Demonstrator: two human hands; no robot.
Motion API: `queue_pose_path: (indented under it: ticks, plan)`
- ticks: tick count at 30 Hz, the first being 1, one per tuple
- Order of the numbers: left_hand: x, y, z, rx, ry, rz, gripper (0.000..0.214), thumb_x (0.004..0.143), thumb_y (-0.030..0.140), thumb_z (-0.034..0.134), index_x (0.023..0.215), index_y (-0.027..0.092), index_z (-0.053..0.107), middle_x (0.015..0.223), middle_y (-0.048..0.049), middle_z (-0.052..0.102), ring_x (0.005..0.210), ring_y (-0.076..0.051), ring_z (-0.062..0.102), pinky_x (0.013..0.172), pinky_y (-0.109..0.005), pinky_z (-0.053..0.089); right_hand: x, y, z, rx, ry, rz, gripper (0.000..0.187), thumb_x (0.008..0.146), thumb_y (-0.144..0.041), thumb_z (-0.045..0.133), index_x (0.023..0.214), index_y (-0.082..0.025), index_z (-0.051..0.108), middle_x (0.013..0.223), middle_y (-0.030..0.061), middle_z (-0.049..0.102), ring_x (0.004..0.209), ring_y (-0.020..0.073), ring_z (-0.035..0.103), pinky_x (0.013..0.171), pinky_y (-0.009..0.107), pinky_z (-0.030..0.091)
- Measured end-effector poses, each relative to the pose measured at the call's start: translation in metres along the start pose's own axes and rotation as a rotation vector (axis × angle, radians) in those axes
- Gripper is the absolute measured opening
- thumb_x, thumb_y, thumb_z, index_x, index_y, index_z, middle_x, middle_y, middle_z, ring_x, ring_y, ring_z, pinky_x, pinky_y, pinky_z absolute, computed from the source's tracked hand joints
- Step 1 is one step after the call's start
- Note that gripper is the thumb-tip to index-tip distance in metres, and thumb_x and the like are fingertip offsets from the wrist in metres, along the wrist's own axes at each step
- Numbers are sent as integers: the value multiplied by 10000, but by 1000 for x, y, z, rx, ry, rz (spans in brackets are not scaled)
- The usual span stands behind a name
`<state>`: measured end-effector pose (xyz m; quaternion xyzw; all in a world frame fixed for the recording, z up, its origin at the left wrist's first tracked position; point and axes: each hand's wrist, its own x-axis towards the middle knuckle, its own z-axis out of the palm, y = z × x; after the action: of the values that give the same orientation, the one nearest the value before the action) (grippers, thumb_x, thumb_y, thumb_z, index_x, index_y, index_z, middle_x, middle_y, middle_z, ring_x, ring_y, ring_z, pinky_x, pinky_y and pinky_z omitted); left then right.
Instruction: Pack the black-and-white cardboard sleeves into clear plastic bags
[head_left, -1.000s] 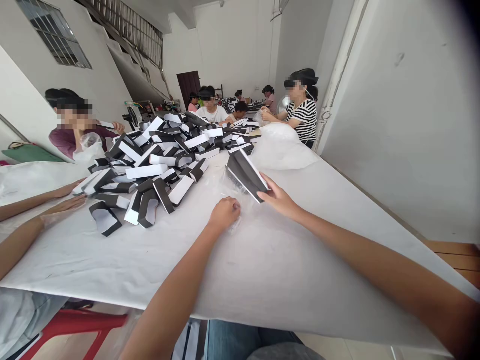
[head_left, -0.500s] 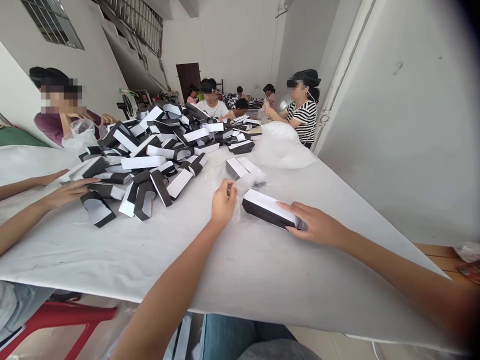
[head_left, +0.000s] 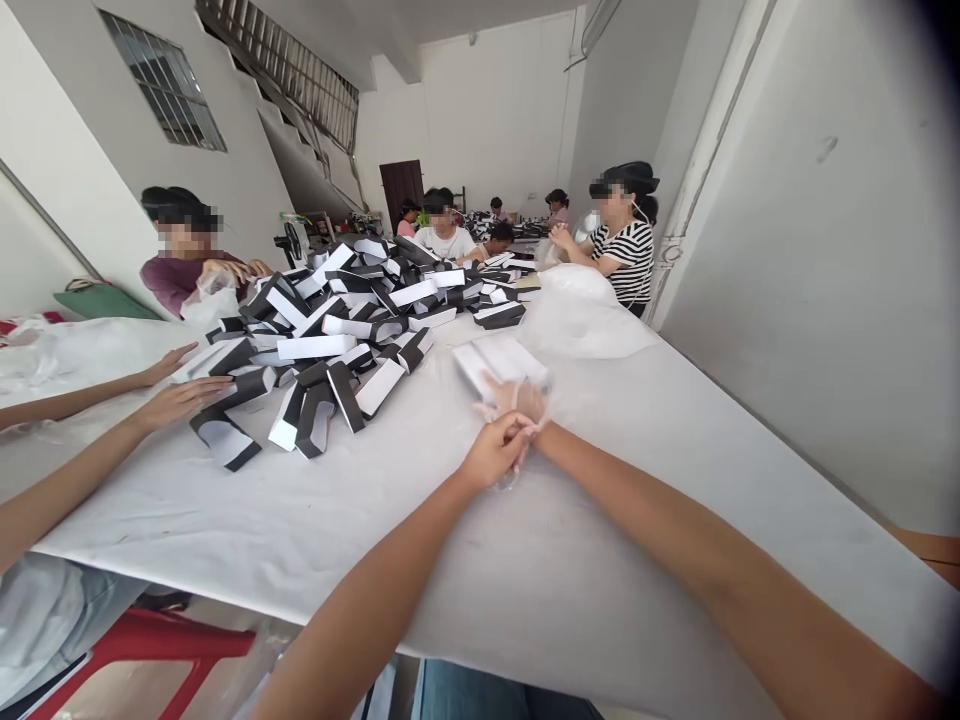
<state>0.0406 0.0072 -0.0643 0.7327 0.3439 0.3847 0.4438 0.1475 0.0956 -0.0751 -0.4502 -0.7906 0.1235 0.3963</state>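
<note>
My left hand (head_left: 495,447) is closed, fingers pinched on the edge of a clear plastic bag (head_left: 508,482). Just beyond it, my right hand (head_left: 521,400) is partly inside the bag mouth, blurred by motion, with its fingers stretched apart against the boxes. Several white cardboard boxes (head_left: 499,358) lie side by side in the bag on the table. The bag film and my right hand partly hide them.
A large heap of black-and-white cardboard boxes (head_left: 315,347) covers the table's (head_left: 360,530) left and middle. A neighbour's hands (head_left: 184,400) touch boxes at left. Clear plastic bags (head_left: 577,310) lie at the far right. Other people sit around the table.
My right hand has moved left and away from me, into the bag, and no longer grips the black-and-white box. My left hand still pinches the plastic. The head view has shifted.
</note>
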Motion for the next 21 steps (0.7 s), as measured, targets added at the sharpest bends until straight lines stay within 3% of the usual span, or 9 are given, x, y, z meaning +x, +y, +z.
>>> queue_pose_path:
  ticks: [4,7,9,12,15,18,21]
  plan:
    - [0,-3,3,-70,-98,-69,299,903,484,504,960,193,548,556,56,532,432,-93,505,429,-193,401,11,4,11,-220,54,107,568,888,-512,572,1353,-194,495,1006,121,624,849,264,607,800,473,493]
    - [3,-4,-7,-51,-105,-77,328,905,476,502,1054,191,565,627,30,581,483,-103,538,470,-213,432,6,12,14,-252,32,100,613,891,-498,541,1414,-200,425,1018,135,603,828,281,606,775,463,486]
    - [6,-4,-24,53,8,-44,311,925,439,462,1079,194,575,702,-4,631,578,-136,596,548,-251,481,-5,18,9,-253,-24,41,604,874,-429,555,1413,-190,423,1047,141,604,886,297,599,803,462,484]
    - [8,-7,-65,493,361,29,232,922,291,448,1067,192,601,963,-83,679,938,-227,640,850,-368,505,-34,21,-12,-235,-121,-81,511,849,-271,535,1349,-173,492,1095,133,609,994,295,567,865,447,471]
    - [2,-17,-110,1027,710,-120,390,812,149,561,1201,163,557,1311,-172,544,1284,-353,434,1099,-542,285,-63,14,-39,-219,-159,-215,332,853,-132,437,1121,-180,627,966,100,618,929,252,558,806,392,481]
    - [-9,-32,-140,1193,816,-323,609,739,93,617,1322,58,446,1417,-257,423,1377,-401,304,1144,-579,154,-75,-1,-55,-184,-8,-347,287,842,-77,397,953,-189,638,851,85,596,844,238,521,738,376,469]
    - [-15,-45,-156,1209,794,-360,565,769,75,578,1309,-2,432,1261,-258,546,1312,-423,395,1112,-619,123,-74,-14,-54,-97,92,-503,298,822,-61,410,996,-198,609,860,74,606,815,227,503,736,381,463]
